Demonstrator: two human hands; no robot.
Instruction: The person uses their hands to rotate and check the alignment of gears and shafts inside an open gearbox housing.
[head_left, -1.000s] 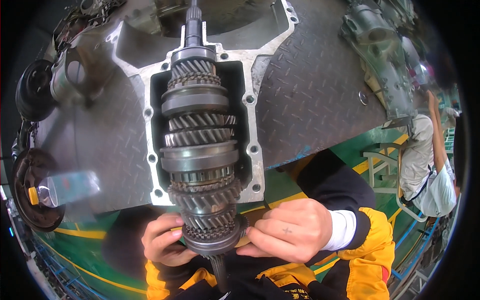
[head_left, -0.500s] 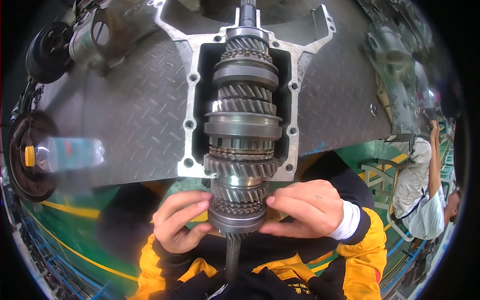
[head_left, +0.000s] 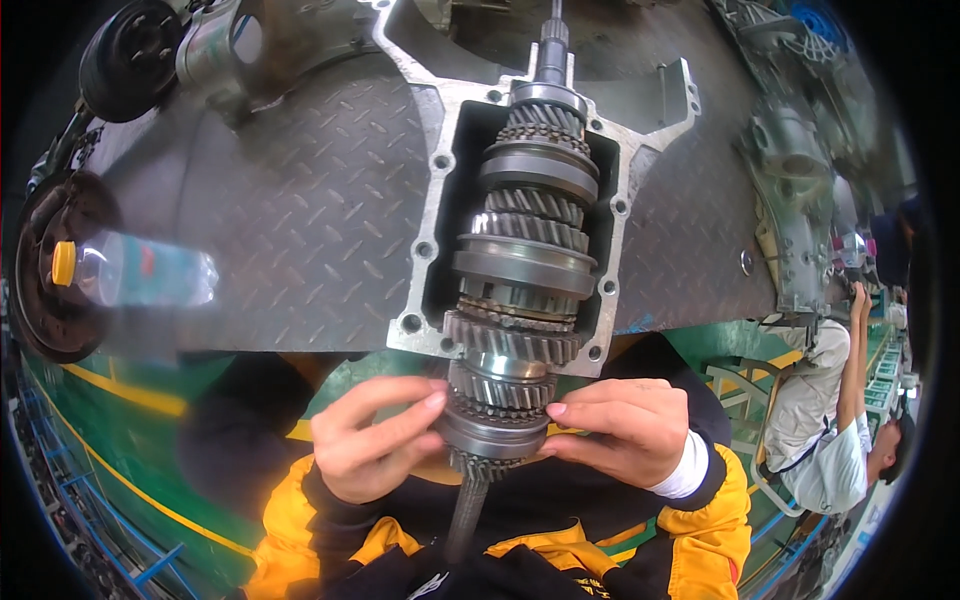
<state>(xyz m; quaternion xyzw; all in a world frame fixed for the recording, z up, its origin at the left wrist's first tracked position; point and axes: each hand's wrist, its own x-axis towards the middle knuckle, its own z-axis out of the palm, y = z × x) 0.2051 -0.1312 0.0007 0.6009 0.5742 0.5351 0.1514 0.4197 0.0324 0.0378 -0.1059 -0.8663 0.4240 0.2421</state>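
A transmission gear shaft (head_left: 525, 265) with several helical gears and rings lies lengthwise in an open metal housing (head_left: 432, 205). Its near end sticks out past the table's front edge toward me. There, a smooth synchronizer sleeve (head_left: 492, 437) sits around the shaft, between a helical gear (head_left: 503, 388) and a smaller toothed gear (head_left: 484, 466). My left hand (head_left: 375, 437) closes on the sleeve's left side, its thumb partly hidden. From the right, my right hand (head_left: 628, 430) pinches the same sleeve, forefinger above and thumb below.
The textured metal table (head_left: 300, 220) carries a clear bottle with a yellow cap (head_left: 140, 268), a round brown metal part (head_left: 50, 300) and a black drum (head_left: 128, 68) at left. Metal castings (head_left: 790, 150) stand along the right. Another person (head_left: 825, 440) sits at far right.
The view has shifted, so the housing and shaft appear farther right and tilted. Both hands stay on the sleeve. More of the small gear below the sleeve now shows.
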